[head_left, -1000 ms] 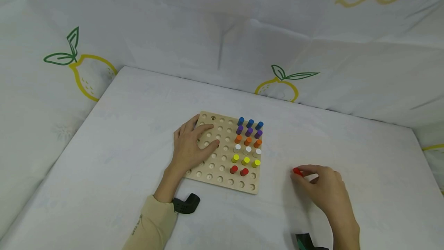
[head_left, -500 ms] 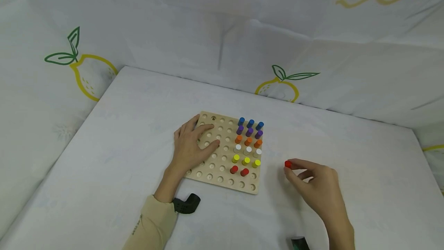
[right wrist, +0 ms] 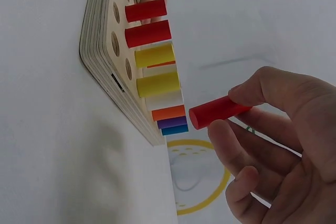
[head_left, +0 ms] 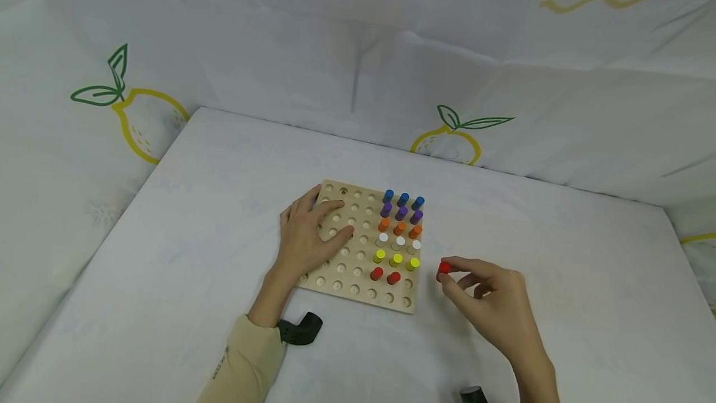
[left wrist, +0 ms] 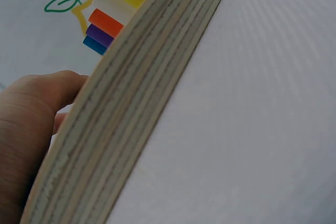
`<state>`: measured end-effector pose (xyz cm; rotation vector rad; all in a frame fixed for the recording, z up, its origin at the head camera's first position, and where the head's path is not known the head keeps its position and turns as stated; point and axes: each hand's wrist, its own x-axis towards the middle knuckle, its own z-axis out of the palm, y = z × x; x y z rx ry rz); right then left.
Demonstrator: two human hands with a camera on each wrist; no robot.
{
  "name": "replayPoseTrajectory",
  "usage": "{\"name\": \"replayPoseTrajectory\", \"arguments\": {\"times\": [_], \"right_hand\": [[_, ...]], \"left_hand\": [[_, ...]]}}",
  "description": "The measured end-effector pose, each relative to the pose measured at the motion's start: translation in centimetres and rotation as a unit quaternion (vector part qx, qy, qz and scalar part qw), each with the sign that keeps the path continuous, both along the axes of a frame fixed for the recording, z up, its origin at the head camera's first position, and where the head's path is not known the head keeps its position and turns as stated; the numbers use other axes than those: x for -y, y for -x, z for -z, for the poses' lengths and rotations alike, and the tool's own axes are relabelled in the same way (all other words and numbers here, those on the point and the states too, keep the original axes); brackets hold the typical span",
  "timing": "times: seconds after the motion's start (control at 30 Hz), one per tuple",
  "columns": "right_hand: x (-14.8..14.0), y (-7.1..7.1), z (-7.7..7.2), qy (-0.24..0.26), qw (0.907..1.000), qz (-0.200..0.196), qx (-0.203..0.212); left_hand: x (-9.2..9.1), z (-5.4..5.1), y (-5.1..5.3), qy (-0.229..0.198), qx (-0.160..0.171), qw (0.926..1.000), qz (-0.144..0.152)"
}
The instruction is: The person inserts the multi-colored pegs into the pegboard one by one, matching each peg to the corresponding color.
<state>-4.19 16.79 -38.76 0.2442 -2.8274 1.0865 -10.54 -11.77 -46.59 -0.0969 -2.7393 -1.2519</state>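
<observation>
A square wooden pegboard (head_left: 398, 292) lies on the white-covered table. My left hand (head_left: 306, 229) rests on its left side, fingers spread and the thumb over the holes. In the left wrist view, the thumb (left wrist: 63, 87) touches the board's layered edge (left wrist: 121, 103). Just right of the board, my right hand (head_left: 492, 297) pinches a red peg (right wrist: 215, 113) between thumb and fingertips, raised above the table and tilted. Two red pegs (head_left: 376, 273) stand in the board, with a bare hole to their right. Behind them are rows of yellow pegs (head_left: 396, 260) and white pegs (head_left: 398, 243).
Farther back on the board stand orange pegs (head_left: 399, 228), purple pegs (head_left: 401, 213) and blue pegs (head_left: 403, 199). A dark wrist device (head_left: 302, 328) juts out beside the left sleeve. A white cloth wall (head_left: 313, 48) with lemon drawings rises behind the table.
My right hand has moved left toward the board with the red peg in its fingertips. The left hand and the board have not moved.
</observation>
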Motion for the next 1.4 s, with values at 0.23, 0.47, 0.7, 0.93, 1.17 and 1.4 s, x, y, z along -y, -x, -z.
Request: {"name": "replayPoseTrajectory", "arguments": {"times": [0.23, 0.47, 0.7, 0.93, 1.17, 1.4], "right_hand": [[0.8, -0.2, 0.3, 0.019, 0.9988, -0.042, 0.015], [1.6, -0.3, 0.9, 0.036, 0.9952, -0.082, 0.039], [2.1, -0.1, 1.3, 0.024, 0.9931, -0.09, 0.07], [2.2, 0.0, 1.7, 0.016, 0.9911, -0.099, 0.088], [2.0, 0.1, 1.8, 0.003, 0.993, -0.088, 0.08], [2.2, 0.2, 2.1, 0.007, 0.9907, -0.096, 0.096]], "left_hand": [[0.0, 0.0, 0.0, 0.004, -0.001, 1.0, -0.001], [0.1, 0.1, 0.0, 0.002, -0.006, 1.0, 0.001], [0.1, 0.1, 0.0, 0.003, -0.007, 1.0, 0.0], [0.0, 0.0, 0.0, -0.001, -0.008, 1.0, 0.002], [0.0, 0.0, 0.0, -0.003, -0.003, 1.0, 0.002], [0.0, 0.0, 0.0, -0.004, -0.005, 1.0, 0.001]]}}
